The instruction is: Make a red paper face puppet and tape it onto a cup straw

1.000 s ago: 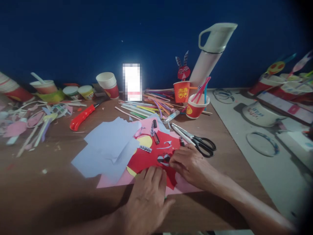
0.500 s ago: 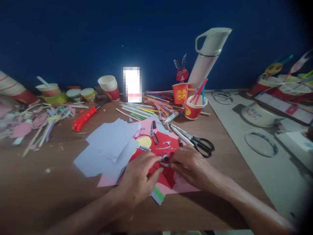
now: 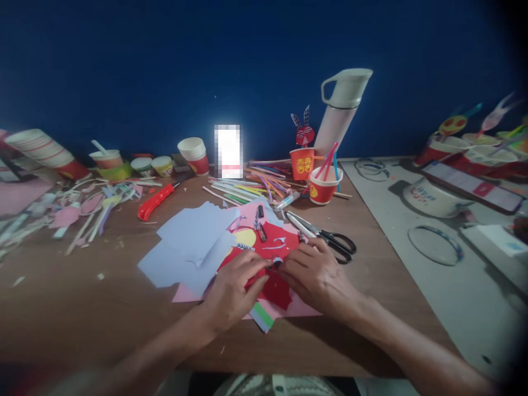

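My left hand [image 3: 237, 286] and my right hand [image 3: 317, 269] meet over a red paper sheet [image 3: 280, 291], fingertips close together. Between them shows a small paper eye [image 3: 277, 263] with a black pupil, partly covered by my fingers. Both hands are closed, fingers bent at the eye's two sides. A yellow paper oval [image 3: 245, 237], a black marker [image 3: 262, 234] and its dark cap [image 3: 260, 211] lie just beyond. White paper [image 3: 185, 242] spreads to the left over pink paper [image 3: 185, 293]. Scissors with black handles [image 3: 338, 245] rest beside my right hand.
A red utility knife [image 3: 155, 202] lies left, near paper scraps and strips [image 3: 88, 220]. Behind are stacked paper cups [image 3: 193, 157], colourful sticks [image 3: 235, 187], a cup with straws [image 3: 324, 187] and a tall flask [image 3: 340, 118]. A bowl [image 3: 433, 198] stands right.
The view has tilted and shifted slightly, so the whole scene sits differently. My fingers have drawn closer together over the paper eye, covering more of it.
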`<action>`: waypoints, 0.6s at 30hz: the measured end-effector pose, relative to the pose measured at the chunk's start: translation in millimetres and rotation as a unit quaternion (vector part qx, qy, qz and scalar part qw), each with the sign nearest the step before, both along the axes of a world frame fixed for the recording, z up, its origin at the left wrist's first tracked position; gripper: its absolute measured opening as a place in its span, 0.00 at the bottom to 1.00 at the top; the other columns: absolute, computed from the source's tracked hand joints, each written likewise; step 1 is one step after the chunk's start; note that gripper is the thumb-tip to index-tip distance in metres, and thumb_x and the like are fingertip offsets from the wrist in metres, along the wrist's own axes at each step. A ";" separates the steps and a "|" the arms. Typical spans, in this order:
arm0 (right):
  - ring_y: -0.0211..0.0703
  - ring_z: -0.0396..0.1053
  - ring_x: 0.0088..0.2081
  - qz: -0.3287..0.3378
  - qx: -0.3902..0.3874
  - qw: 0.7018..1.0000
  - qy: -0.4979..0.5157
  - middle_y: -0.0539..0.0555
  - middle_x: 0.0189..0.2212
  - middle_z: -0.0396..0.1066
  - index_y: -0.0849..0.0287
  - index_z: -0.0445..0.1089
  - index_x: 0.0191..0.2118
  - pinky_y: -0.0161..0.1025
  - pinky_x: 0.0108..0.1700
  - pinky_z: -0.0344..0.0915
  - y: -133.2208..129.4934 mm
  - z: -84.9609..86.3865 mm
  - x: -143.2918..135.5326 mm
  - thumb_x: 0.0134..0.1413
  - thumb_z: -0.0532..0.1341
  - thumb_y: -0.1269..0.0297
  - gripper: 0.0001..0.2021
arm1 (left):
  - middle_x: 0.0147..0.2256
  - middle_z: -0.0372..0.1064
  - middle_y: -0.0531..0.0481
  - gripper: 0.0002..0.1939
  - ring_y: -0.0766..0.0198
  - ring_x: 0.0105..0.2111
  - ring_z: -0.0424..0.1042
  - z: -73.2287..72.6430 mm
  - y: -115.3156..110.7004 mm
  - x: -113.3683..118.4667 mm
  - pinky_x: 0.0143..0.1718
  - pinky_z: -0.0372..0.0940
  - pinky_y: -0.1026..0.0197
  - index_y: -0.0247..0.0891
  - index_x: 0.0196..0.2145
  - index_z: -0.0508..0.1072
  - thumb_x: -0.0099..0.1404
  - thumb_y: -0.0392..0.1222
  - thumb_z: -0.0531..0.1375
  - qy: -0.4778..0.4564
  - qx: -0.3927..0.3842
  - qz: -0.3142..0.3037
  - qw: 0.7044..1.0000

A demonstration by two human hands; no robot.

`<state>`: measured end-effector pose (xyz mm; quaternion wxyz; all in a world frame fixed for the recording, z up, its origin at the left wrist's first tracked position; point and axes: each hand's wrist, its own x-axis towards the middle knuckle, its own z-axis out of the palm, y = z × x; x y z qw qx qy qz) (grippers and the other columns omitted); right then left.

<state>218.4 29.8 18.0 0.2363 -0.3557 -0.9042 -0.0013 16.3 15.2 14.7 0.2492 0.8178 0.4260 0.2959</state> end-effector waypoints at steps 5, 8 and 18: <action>0.40 0.59 0.29 0.009 0.060 0.997 -0.041 0.50 0.22 0.65 0.59 0.65 0.25 0.41 0.39 0.51 -0.2 -6.6 -2.9 0.59 0.52 0.72 0.12 | 0.34 0.66 0.47 0.10 0.64 0.34 0.67 -5.7 -4.5 3.6 0.36 0.65 0.62 0.37 0.36 0.73 0.65 0.33 0.52 0.094 0.080 -0.003 0.992; 0.40 0.58 0.29 0.024 0.085 0.994 -0.056 0.50 0.22 0.65 0.59 0.64 0.25 0.41 0.39 0.51 0.5 -10.3 -3.1 0.59 0.51 0.74 0.12 | 0.32 0.65 0.47 0.11 0.64 0.33 0.67 -6.1 -6.9 6.0 0.35 0.65 0.62 0.37 0.35 0.73 0.65 0.33 0.50 0.130 0.118 -0.005 0.984; 0.39 0.58 0.29 0.054 0.085 0.990 -0.099 0.51 0.23 0.65 0.59 0.66 0.25 0.42 0.39 0.51 0.6 -9.2 -1.8 0.58 0.53 0.75 0.12 | 0.32 0.64 0.46 0.13 0.61 0.32 0.65 -8.7 -20.3 -2.0 0.33 0.61 0.59 0.35 0.43 0.70 0.66 0.33 0.47 0.214 0.136 -0.006 0.967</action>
